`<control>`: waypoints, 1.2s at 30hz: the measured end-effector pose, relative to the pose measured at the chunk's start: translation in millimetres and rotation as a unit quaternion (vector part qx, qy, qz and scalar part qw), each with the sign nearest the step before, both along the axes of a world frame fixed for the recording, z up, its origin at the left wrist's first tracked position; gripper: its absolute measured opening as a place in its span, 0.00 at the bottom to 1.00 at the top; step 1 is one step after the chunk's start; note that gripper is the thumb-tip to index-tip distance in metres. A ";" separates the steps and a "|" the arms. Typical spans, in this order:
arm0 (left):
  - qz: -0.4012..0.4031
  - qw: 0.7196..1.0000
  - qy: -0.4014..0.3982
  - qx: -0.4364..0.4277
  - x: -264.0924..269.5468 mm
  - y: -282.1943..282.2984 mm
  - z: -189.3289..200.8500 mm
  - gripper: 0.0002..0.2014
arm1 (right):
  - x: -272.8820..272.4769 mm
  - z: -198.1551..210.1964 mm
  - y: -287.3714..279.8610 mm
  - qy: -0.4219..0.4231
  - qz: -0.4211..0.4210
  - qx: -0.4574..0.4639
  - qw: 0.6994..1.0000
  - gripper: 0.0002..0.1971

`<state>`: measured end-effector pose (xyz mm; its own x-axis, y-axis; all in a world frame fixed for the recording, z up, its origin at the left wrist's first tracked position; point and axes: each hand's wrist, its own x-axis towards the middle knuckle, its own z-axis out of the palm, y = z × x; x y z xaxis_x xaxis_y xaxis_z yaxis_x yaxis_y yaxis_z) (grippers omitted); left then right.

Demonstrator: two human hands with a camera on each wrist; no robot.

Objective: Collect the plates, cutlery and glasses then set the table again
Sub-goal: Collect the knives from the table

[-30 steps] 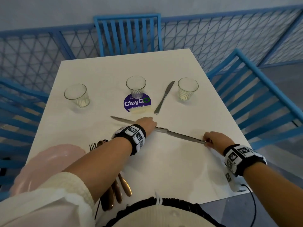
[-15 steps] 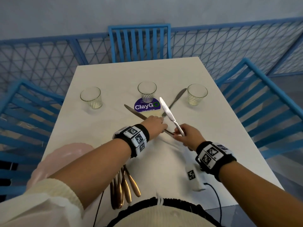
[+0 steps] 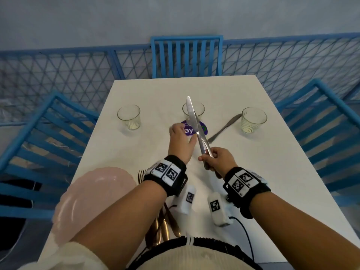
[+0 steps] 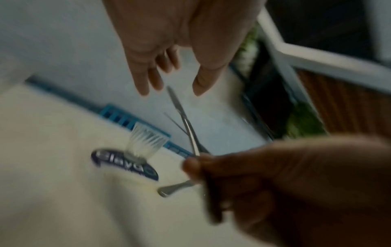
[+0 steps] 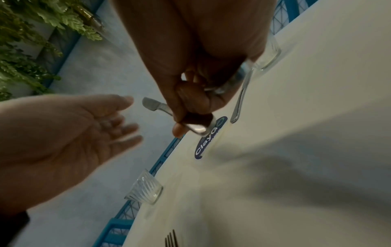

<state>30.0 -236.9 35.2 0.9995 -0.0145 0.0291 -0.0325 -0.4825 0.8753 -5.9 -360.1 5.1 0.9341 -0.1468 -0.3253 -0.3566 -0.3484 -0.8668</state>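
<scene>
From the head view, I had two table knives bunched in my right hand, fingers clenched round their handles, blades raised and pointing away over the white counter. My left hand hovered beside the blades with fingers relaxed, grasping nothing. A third knife lay flat between the middle glass and the right glass; a left glass stood apart. Near me sat the pink plate and the gold-handled forks. I judged this the collecting step, cutlery part-way gathered; the next move called for reaching to that lying knife and adding it to the bundle. The purple sticker was half hidden, showing only "ay".

In the left wrist view, blurred, my open left hand hung above the held knives, and the sticker read roughly "ClayG".

In the right wrist view, my right hand closed on the handles; the sticker read "ClayG", smaller print illegible. The left hand was spread open.
</scene>
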 end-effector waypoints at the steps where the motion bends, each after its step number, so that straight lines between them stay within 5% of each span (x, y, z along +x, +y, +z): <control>1: -0.017 0.993 0.107 -0.053 1.8 0.7 0.1 0.16 | 1.9 0.2 2.8 -0.007 0.003 0.006 1.000 0.07; 3: -0.081 0.969 0.208 -0.103 3.1 1.6 -3.6 0.10 | 4.7 -0.1 9.6 -0.022 0.019 0.002 1.000 0.04; 6: -0.083 0.978 0.181 -0.062 9.4 5.9 -9.9 0.11 | 9.7 -1.8 22.3 -0.029 0.031 0.001 0.999 0.07; 11: -0.004 0.965 0.219 -0.146 24.5 15.8 -19.3 0.10 | 23.8 -7.5 36.2 -0.031 -0.048 0.069 0.996 0.08; 17: -0.083 0.957 0.245 -0.134 32.3 17.7 -16.7 0.09 | 59.3 -10.6 30.5 -0.047 -0.079 0.032 0.995 0.05; 23: -0.059 0.954 0.233 -0.179 50.3 14.9 -15.6 0.07 | 84.2 -6.1 25.4 -0.064 -0.057 0.029 0.996 0.06; 26: -0.050 0.962 0.213 -0.163 55.4 14.1 -19.2 0.07 | 96.0 -1.6 25.9 -0.086 0.002 -0.016 0.996 0.04; 29: -0.035 0.961 0.212 -0.174 59.6 13.1 -26.1 0.10 | 108.9 -8.1 18.1 -0.101 -0.038 -0.128 0.986 0.10; 32: -0.028 0.961 0.212 -0.175 61.6 15.1 -31.0 0.12 | 120.3 -21.8 -1.7 -0.035 -0.084 -0.202 0.975 0.15; 36: -0.026 0.959 0.208 -0.189 63.6 17.5 -31.6 0.13 | 131.0 -38.3 -22.2 0.082 -0.021 -0.315 0.945 0.20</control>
<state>93.6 -219.3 3.6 0.9242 -0.1323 -0.3583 0.3412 -0.1356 0.9301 125.1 -382.2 -33.2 0.8679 -0.3952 -0.3010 -0.4929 -0.7599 -0.4238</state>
